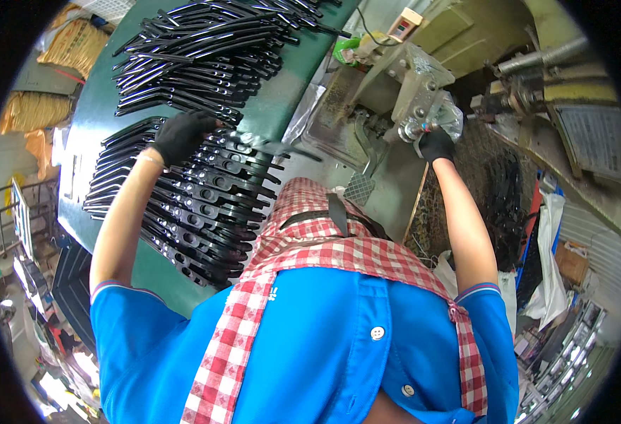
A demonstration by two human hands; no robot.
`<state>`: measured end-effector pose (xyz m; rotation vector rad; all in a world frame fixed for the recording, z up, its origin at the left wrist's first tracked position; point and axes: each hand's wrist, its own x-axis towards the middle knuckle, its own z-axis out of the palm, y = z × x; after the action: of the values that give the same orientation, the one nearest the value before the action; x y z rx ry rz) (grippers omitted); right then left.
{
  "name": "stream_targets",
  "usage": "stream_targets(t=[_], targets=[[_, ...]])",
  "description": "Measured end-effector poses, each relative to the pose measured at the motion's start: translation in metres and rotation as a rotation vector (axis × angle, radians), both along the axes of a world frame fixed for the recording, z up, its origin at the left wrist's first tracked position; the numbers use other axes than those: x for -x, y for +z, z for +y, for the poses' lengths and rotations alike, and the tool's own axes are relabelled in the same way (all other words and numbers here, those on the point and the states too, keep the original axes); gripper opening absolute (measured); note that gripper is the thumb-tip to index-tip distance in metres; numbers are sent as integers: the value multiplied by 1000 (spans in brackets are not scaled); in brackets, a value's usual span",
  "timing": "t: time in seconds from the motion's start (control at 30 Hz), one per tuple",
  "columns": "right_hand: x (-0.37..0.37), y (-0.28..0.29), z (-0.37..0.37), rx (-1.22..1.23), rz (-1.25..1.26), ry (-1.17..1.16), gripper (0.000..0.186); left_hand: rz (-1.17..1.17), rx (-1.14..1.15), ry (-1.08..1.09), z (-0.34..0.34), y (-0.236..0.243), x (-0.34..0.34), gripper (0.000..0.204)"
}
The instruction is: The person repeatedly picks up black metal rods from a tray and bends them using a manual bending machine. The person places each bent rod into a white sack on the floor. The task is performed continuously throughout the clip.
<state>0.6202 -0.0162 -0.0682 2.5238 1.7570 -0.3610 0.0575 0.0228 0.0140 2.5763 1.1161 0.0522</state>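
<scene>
My left hand (185, 136), in a black glove, is closed on one end of a black metal arm (286, 148). The piece is smeared by motion and sticks out to the right over the table edge. Below it, a row of similar black metal arms with round holes (201, 212) lies side by side on the green table. My right hand (436, 145), also gloved in black, is closed at the machine head (423, 95), beside a small shiny metal fitting (411, 130). What its fingers hold is hidden.
A heap of black metal arms (201, 53) covers the far part of the green table (269, 106). A foot pedal (359, 187) stands below the machine. A switch box (404, 25) with a cable sits at the top. Dark parts (501, 205) are piled at the right.
</scene>
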Motion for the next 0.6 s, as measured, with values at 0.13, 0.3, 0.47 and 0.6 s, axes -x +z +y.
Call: stream_targets(t=[0.13, 0.3, 0.47, 0.6], targets=[[5, 12, -1, -21, 59, -4, 34, -121, -43, 296, -40, -28, 42, 27], [7, 17, -10, -248, 203, -29, 31, -80, 11, 497, -31, -15, 15, 25], [-6, 52, -20, -552, 1209, -168, 18, 24, -196, 424, 9, -47, 52, 27], [52, 151, -40, -636, 1332, -37, 13, 71, -212, 272, 23, -61, 64, 32]])
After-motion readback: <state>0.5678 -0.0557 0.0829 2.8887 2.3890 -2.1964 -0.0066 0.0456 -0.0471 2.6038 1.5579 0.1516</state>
